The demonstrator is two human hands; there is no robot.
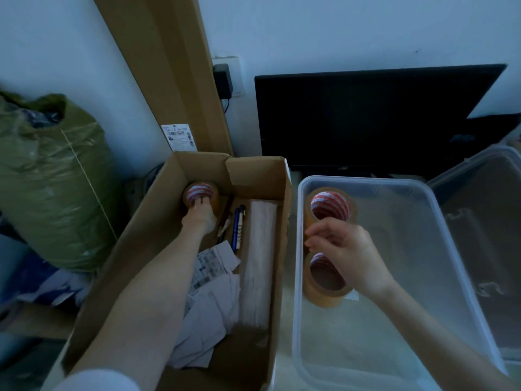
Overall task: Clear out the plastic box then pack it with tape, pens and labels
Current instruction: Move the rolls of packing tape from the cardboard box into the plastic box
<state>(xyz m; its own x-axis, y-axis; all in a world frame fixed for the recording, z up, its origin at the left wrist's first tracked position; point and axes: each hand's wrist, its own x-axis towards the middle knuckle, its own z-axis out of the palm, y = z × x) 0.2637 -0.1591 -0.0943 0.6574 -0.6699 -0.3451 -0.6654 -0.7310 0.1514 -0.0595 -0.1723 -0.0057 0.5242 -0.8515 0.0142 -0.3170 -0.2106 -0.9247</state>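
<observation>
The left hand (200, 214) covers the near side of the tape roll (200, 194) in the cardboard box (135, 249); its grip cannot be told; the right hand (342, 251) hides the gap between the two rolls (331, 207) in the plastic box (439, 221); the print on the paper labels (210, 266) is too small to read; the lid (485, 210) runs off the right edge; the pens (238, 225) are partly buried.

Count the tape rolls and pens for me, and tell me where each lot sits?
Tape rolls in the plastic box: 2, far roll and near roll.
Tape rolls in the cardboard box: 1, the roll under the left hand.
Pens in the cardboard box: about 3.
Total: about 6.
</observation>
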